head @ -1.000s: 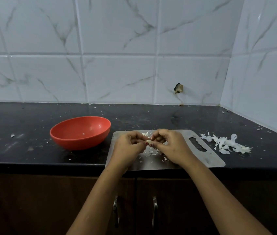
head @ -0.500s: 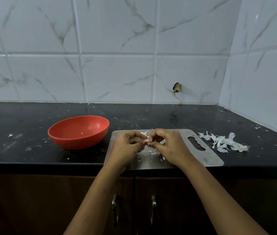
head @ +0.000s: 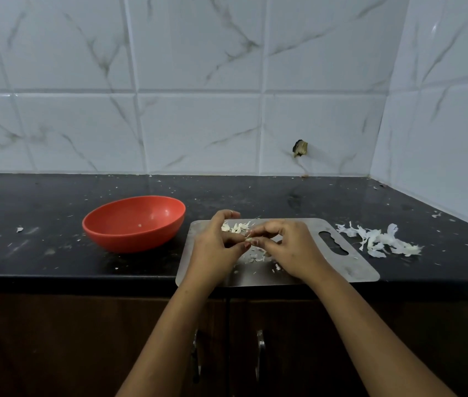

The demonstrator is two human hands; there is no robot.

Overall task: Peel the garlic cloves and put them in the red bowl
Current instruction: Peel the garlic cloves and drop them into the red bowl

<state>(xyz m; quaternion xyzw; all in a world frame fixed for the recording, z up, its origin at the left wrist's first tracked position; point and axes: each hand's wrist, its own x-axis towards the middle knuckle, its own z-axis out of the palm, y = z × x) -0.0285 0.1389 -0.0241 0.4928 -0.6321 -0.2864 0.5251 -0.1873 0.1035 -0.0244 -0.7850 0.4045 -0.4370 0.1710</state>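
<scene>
Over the steel cutting board [head: 356, 270] both hands meet fingertip to fingertip. My left hand [head: 217, 247] and my right hand [head: 290, 250] pinch a small garlic clove [head: 249, 239] between them; most of it is hidden by the fingers. Loose bits of garlic and skin [head: 237, 227] lie on the board behind the hands, and flakes [head: 255, 257] lie under them. The red bowl [head: 134, 223] stands on the black counter left of the board, with one tiny pale bit inside.
A heap of white garlic peels [head: 378, 240] lies on the counter right of the board. The tiled wall closes the back and the right side. Cabinet doors with metal handles [head: 260, 356] sit below the counter edge.
The hands stay together on the clove; fingers have shifted slightly as they work on it. The view has drifted a little.
</scene>
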